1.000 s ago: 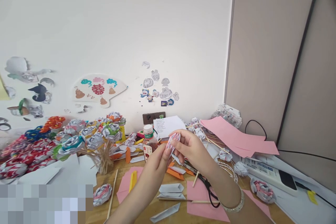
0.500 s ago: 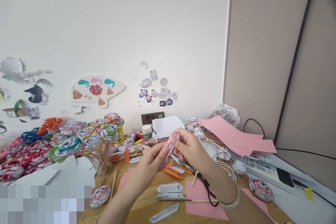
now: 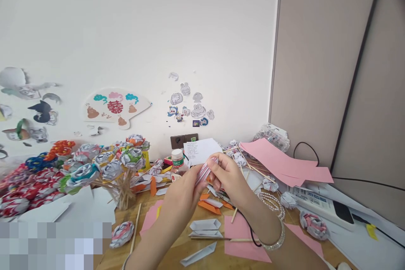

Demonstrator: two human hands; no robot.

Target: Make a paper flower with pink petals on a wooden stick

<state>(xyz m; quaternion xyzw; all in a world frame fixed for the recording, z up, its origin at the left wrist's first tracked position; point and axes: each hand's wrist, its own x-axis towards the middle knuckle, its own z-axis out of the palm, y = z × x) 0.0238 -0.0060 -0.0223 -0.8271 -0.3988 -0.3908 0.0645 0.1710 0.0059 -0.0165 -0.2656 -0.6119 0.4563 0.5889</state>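
Observation:
Between my two hands is a small stack of folded paper (image 3: 204,173), its white and pink edges showing as stripes. My left hand (image 3: 186,187) pinches its lower left end, thumb on top. At the upper right end, my right hand (image 3: 226,173) grips it with thumb and fingers. The stack is raised above the wooden table (image 3: 171,236), tilted up to the right. Below my hands lie folded white paper strips (image 3: 205,228) and orange folded pieces (image 3: 210,206). Black-handled scissors (image 3: 253,234) are partly hidden under my right forearm.
Paper flowers on sticks (image 3: 110,168) crowd the left side. A white-capped bottle (image 3: 177,162) stands behind my hands, near a handwritten sheet (image 3: 202,149). Pink paper (image 3: 281,162), a bead string (image 3: 272,202) and a white power strip (image 3: 322,206) are on the right.
My left hand has turned and shifted slightly, its back now facing up more. Both hands still hold the folded paper, which has changed its angle a little.

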